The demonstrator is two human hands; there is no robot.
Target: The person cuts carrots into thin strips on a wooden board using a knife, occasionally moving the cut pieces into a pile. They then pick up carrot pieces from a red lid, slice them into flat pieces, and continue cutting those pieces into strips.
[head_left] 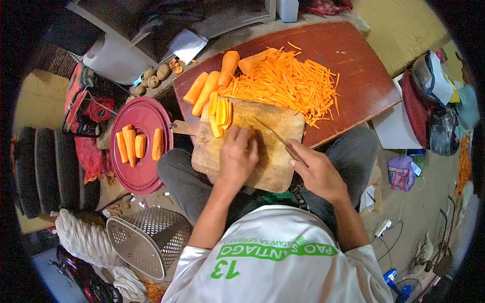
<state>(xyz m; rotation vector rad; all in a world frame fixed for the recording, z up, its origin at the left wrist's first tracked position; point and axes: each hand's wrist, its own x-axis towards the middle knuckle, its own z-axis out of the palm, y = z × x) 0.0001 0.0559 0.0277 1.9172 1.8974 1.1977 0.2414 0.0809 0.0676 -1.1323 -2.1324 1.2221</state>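
My right hand [316, 169] is wrapped round the handle of a knife [275, 134], whose blade points up and left over the wooden cutting board [217, 151]. On the board rests my left hand [239, 151], fingers bent and close together; what they hold, if anything, is hidden. Just beyond those fingertips lie thick carrot slices [221, 115]. Past the board's far edge is a big heap of thin carrot strips [293, 83]. Larger peeled carrots [206, 93] lie left of the heap.
Under the board is a red-brown table [364, 76]. A round red lid [146, 177] at the left bears several carrot pieces [130, 144]. A perforated basket [146, 237] stands at the lower left. Several round brown items [153, 81] lie beyond the lid. Bags [402, 173] are at the right.
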